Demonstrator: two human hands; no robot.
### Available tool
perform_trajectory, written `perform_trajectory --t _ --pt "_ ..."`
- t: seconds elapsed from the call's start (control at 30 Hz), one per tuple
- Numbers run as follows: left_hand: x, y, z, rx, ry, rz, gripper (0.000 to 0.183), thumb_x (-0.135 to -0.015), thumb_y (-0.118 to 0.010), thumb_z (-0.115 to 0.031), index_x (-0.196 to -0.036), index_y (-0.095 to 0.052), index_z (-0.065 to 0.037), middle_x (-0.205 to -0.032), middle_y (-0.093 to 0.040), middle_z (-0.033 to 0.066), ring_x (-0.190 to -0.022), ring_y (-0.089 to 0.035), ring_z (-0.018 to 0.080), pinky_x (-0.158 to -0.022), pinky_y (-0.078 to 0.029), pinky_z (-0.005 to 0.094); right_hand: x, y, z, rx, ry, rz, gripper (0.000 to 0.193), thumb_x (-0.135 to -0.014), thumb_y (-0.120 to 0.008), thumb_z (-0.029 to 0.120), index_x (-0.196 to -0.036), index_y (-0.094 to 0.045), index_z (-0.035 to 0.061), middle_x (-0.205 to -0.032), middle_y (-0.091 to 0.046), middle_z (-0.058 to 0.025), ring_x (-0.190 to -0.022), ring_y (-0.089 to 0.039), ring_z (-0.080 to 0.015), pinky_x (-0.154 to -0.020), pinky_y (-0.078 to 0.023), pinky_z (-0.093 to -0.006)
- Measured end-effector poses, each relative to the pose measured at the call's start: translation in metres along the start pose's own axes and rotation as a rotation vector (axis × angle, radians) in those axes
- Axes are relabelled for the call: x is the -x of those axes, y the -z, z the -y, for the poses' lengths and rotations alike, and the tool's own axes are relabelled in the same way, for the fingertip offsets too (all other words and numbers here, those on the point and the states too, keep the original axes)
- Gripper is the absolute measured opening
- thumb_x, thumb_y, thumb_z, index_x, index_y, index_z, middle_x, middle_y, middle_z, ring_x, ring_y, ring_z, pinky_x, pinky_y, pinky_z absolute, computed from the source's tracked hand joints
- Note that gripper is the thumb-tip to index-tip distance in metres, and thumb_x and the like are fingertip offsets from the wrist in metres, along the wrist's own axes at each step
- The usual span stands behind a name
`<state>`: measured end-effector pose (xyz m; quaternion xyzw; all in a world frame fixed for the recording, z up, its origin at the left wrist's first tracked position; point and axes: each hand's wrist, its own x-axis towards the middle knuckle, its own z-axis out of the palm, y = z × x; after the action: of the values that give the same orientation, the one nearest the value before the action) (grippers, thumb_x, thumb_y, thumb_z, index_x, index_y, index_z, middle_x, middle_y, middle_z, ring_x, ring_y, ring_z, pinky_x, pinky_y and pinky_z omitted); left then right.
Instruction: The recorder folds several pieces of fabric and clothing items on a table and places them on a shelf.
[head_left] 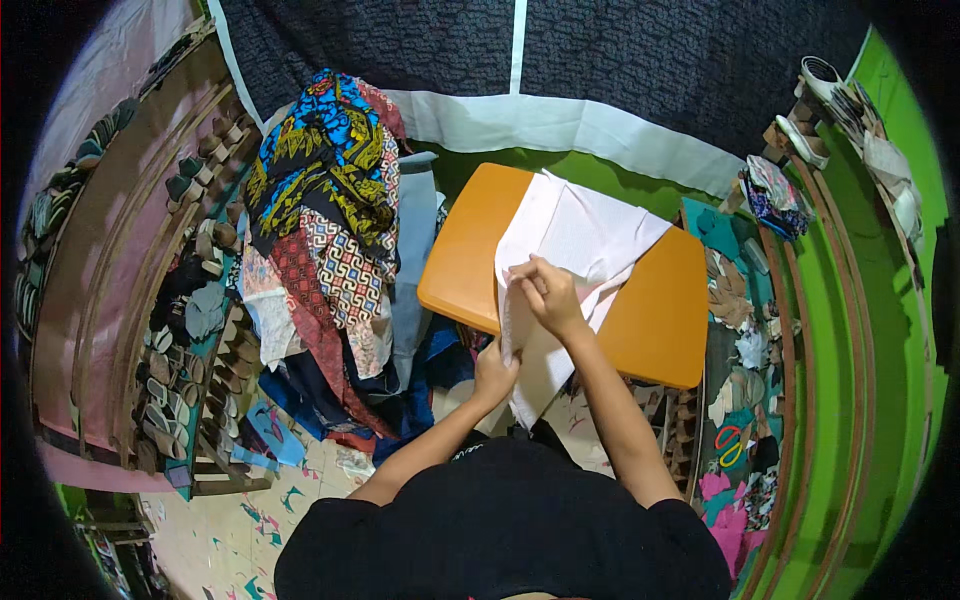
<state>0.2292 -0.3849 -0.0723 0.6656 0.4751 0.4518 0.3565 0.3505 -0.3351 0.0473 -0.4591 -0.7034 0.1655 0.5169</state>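
Observation:
A white cloth [590,225] lies partly folded across an orange tabletop [655,315] and hangs down over its near edge toward my body. My right hand [548,292] is above the near part of the table, fingers closed in a pinch on the raised edge of the cloth. Lower and to the left, my left hand [496,372] grips the hanging edge of the same cloth just off the table. Between the two hands the cloth edge runs taut and nearly upright. Exactly how the fingertips sit on it is partly hidden.
A tall heap of patterned fabrics [335,230] stands left of the table. Shoe racks [195,330] line the left side. On the right, a shelf holds fabric scraps [735,290] and red-and-yellow scissors [730,445]. A dark curtain [650,70] hangs behind. Scraps litter the floor [235,525].

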Motion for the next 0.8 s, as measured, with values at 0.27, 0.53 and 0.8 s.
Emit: perform_trajectory --t 0.27,0.53,0.8 --pt "-0.058 -0.012 0.024 -0.173 0.280 0.003 0.018 -0.066 -0.052 -0.005 -0.083 -0.059 -0.005 -0.073 -0.057 0.0188 -0.072 -0.056 0.0341 -0.062 -0.044 0.0364 -0.048 0.080 -0.077 0.093 0.086 -0.091 0.005 -0.072 -0.052 0.000 -0.075 -0.048 -0.0018 -0.071 -0.053 -0.0150 -0.068 -0.055 -0.0284 -0.064 -0.043 -0.0320" --pt "-0.115 -0.045 0.049 -0.035 0.323 -0.031 0.020 -0.065 -0.042 0.002 -0.077 -0.059 0.000 -0.069 -0.058 0.0154 -0.072 -0.058 0.0236 -0.068 -0.044 0.0315 -0.068 0.143 -0.146 0.031 0.039 -0.309 0.007 -0.076 -0.050 0.002 -0.071 -0.046 -0.0013 -0.067 -0.048 -0.0125 -0.063 -0.050 -0.0237 -0.065 -0.042 -0.0304" --pt "-0.219 -0.053 -0.016 -0.226 -0.085 0.141 0.015 -0.072 -0.056 -0.009 -0.083 -0.056 0.000 -0.081 -0.058 0.0159 -0.071 -0.057 0.0284 -0.064 -0.045 0.0318 -0.098 0.215 -0.205 0.064 -0.077 -0.482 0.011 -0.077 -0.053 0.006 -0.071 -0.047 -0.0005 -0.065 -0.050 -0.0065 -0.060 -0.047 -0.0140 -0.058 -0.040 -0.0266"
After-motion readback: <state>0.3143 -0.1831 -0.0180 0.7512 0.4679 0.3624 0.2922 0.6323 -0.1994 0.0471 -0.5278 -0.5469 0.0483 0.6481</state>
